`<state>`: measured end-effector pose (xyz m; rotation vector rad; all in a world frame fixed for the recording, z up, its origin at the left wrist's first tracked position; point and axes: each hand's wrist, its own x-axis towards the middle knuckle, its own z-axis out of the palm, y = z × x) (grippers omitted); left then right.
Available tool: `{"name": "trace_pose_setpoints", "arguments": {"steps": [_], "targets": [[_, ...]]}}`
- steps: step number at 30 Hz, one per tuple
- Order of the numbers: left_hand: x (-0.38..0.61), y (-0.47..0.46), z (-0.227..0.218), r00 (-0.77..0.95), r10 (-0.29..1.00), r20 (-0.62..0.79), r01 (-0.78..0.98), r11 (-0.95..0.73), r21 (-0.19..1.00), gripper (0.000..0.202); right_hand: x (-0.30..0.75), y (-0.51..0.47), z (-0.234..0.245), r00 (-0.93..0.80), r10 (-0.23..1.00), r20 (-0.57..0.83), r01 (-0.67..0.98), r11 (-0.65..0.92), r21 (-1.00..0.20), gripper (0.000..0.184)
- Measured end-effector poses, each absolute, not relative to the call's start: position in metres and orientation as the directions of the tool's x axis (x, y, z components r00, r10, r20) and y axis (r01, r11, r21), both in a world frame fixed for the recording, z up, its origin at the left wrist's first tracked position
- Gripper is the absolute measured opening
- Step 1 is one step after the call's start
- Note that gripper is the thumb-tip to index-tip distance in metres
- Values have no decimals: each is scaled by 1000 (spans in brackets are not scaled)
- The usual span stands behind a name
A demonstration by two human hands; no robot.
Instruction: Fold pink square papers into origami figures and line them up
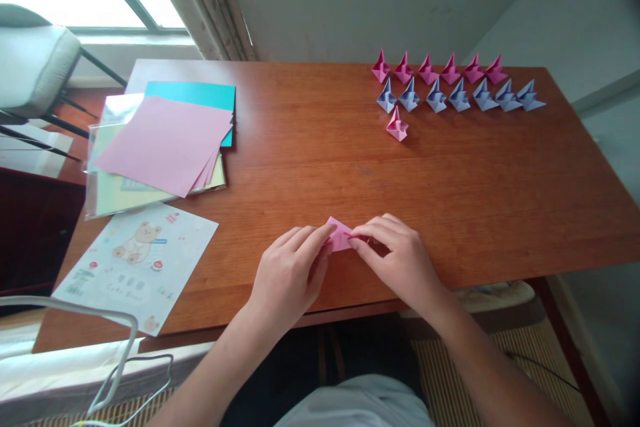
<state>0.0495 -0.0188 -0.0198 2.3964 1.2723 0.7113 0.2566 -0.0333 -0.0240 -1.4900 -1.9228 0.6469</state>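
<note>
Between my two hands, near the table's front edge, is a small folded piece of pink paper (pixel 341 235). My left hand (pixel 295 260) pinches its left side between thumb and fingers. The thumb and forefinger of my right hand (pixel 395 250) grip its right corner. Part of the paper is hidden by the fingertips. Farther back on the table stands one light pink origami figure (pixel 397 125). Behind it runs a row of several pale blue origami figures (pixel 435 97), and behind those a row of several darker pink origami figures (pixel 428 70).
On the wooden table (pixel 300 147), pink paper sheets (pixel 167 140) lie at the left over a plastic packet (pixel 107 193) and turquoise sheets (pixel 200 93). A white bear-print sheet (pixel 140 267) is nearer me. A chair (pixel 35 67) stands beyond the left edge.
</note>
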Motion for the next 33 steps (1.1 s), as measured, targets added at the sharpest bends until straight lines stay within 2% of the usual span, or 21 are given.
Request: {"name": "trace_pose_setpoints", "arguments": {"steps": [21,33], "targets": [[55,-23,-25,372,889,266,684,-456,570,29,245,-24,-24,-126,984,129,774,179,-607,10],[61,-22,-26,303,914,271,681,-407,609,24,229,-19,-22,-18,988,156,837,100,-537,30]]}}
